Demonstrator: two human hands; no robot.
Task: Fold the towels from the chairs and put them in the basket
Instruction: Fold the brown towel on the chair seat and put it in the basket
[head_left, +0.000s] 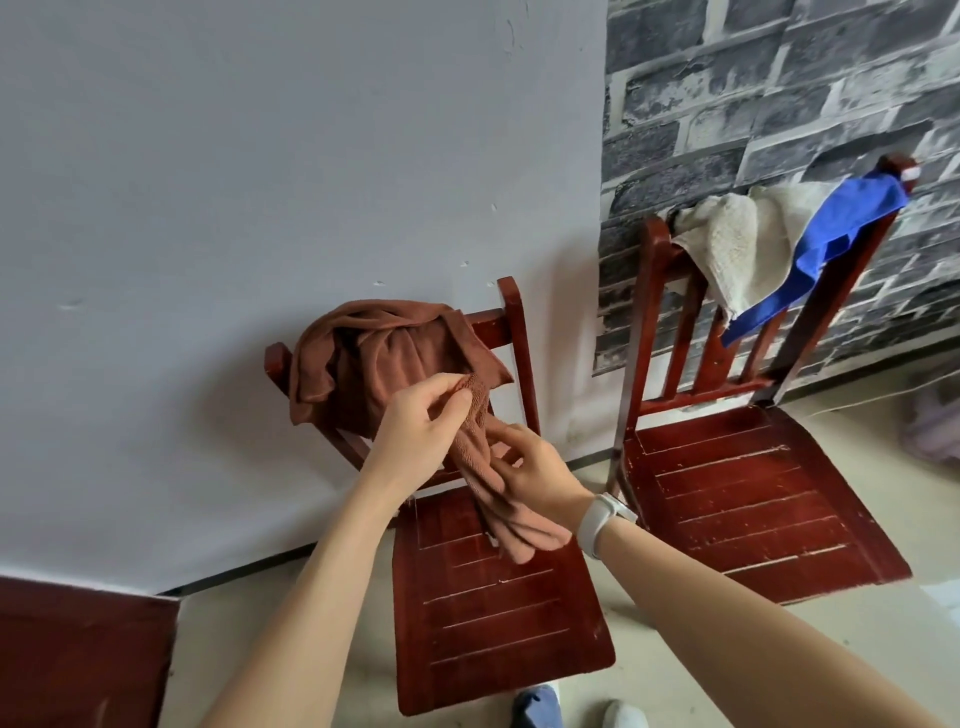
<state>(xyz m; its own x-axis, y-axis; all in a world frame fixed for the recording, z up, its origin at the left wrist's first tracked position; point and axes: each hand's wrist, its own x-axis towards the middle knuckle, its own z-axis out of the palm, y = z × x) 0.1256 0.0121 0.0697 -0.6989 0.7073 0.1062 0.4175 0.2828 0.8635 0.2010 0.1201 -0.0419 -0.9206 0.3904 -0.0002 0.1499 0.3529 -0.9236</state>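
Observation:
A brown towel (374, 358) is draped in a bunch over the backrest of the left red wooden chair (493, 613), with one end hanging toward the seat. My left hand (421, 431) pinches the towel's upper edge. My right hand (535, 473) grips the hanging part lower down. On the right red chair (748, 483), a cream towel (737, 244) and a blue cloth (831, 244) hang over the backrest. No basket is in view.
Both chairs stand against the wall, white on the left and grey brick-patterned (779, 93) on the right. A dark red surface (78, 660) fills the bottom-left corner. My feet (571, 712) show at the bottom edge, on a pale floor.

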